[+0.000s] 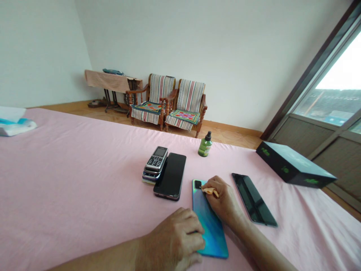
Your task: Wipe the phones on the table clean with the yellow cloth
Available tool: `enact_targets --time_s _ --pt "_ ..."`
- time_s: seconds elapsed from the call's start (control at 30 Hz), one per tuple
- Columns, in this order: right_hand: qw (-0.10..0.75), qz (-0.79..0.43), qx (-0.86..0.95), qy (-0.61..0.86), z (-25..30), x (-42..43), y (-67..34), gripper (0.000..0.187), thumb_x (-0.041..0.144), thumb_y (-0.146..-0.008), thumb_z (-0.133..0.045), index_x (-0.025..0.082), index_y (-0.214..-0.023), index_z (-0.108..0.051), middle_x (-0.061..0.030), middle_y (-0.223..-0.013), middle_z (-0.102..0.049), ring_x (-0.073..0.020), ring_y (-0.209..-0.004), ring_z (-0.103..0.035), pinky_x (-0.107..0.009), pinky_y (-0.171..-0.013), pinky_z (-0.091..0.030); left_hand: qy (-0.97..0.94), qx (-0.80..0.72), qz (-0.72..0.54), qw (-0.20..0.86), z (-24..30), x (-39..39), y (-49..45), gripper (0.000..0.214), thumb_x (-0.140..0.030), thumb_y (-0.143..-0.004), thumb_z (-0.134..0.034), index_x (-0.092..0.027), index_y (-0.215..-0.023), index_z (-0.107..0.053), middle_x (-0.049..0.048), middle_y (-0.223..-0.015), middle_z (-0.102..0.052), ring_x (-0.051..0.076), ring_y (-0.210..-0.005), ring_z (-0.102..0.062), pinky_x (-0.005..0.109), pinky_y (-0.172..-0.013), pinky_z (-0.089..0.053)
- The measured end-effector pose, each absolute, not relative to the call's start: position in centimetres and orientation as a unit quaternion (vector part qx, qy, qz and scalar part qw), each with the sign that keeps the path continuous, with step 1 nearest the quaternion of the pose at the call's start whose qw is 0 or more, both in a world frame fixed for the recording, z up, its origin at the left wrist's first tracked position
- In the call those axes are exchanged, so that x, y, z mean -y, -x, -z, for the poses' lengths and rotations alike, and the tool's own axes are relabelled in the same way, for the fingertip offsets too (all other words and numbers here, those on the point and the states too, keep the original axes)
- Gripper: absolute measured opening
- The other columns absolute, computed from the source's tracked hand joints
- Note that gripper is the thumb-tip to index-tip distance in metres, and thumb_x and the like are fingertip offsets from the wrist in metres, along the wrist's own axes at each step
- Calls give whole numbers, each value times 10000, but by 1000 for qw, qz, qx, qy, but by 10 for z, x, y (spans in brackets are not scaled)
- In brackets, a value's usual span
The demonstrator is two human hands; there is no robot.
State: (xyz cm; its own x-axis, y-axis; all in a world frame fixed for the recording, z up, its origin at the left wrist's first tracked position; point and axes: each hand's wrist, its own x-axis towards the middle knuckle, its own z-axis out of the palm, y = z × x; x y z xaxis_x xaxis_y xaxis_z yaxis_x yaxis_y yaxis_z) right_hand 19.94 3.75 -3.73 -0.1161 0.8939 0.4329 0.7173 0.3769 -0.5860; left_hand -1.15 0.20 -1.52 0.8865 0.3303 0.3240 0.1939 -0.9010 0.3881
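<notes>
A blue smartphone (211, 229) lies face down on the pink cloth, its dark camera block at the far left corner. My left hand (179, 239) holds it by the left edge, fingers curled over onto its back; the thumb side is partly hidden. Pinched in my right hand (222, 197) is a small yellowish-orange cloth (211, 191), pressed against the phone's upper part beside the camera. To the right lies a black-screened smartphone (255, 201). On the left, another black smartphone (171, 177) lies beside a stack topped by a keypad phone (156, 158).
A green spray bottle (205, 146) stands upright beyond the phones. A black box (295, 165) sits at the right edge of the pink-covered surface (84, 180). A tissue pack (17, 126) lies far left. Two wooden chairs (186, 101) stand against the wall behind.
</notes>
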Motion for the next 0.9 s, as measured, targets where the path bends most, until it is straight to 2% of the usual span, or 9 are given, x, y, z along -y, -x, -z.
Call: enact_targets --time_s 0.13,0.27,0.5,0.73,0.9 --pt "381 -89 743 544 45 -45 -203 338 16 -723 -475 167 -896 -723 -78 -866 -611 -218 -845 -563 -339 -741 -442 -955 -140 -190 179 14 -1 12 87 -196 -900 -658 -189 -916 -574 35 -1052 -639 189 -975 -555 304 -880 -438" --pt "368 -69 748 547 47 -51 -203 407 -5 -706 -457 176 -952 -726 -84 -901 -617 -229 -878 -546 -362 -783 -442 -955 -139 -190 179 13 -1 12 90 -190 -896 -662 -182 -919 -575 36 -1057 -635 190 -985 -552 304 -886 -434" --pt "369 -68 749 545 43 -45 -200 323 10 -705 -480 176 -838 -722 -76 -841 -613 -218 -820 -548 -337 -736 -438 -954 -146 -187 186 13 0 12 102 -195 -891 -672 -191 -915 -574 26 -1065 -631 187 -984 -546 302 -887 -433" --pt "378 -105 743 542 37 -32 -196 242 39 -729 -503 185 -735 -696 -45 -759 -599 -190 -740 -559 -296 -646 -419 -946 -138 -192 224 9 -1 11 130 -132 -870 -672 -194 -914 -567 37 -1054 -621 194 -980 -545 307 -897 -429" --pt "394 -79 725 559 43 -33 -197 328 22 -729 -468 171 -869 -725 -83 -868 -615 -223 -843 -569 -342 -741 -455 -946 -130 -195 225 9 -2 13 116 -134 -885 -648 -198 -948 -574 43 -1072 -616 196 -985 -541 321 -906 -430"
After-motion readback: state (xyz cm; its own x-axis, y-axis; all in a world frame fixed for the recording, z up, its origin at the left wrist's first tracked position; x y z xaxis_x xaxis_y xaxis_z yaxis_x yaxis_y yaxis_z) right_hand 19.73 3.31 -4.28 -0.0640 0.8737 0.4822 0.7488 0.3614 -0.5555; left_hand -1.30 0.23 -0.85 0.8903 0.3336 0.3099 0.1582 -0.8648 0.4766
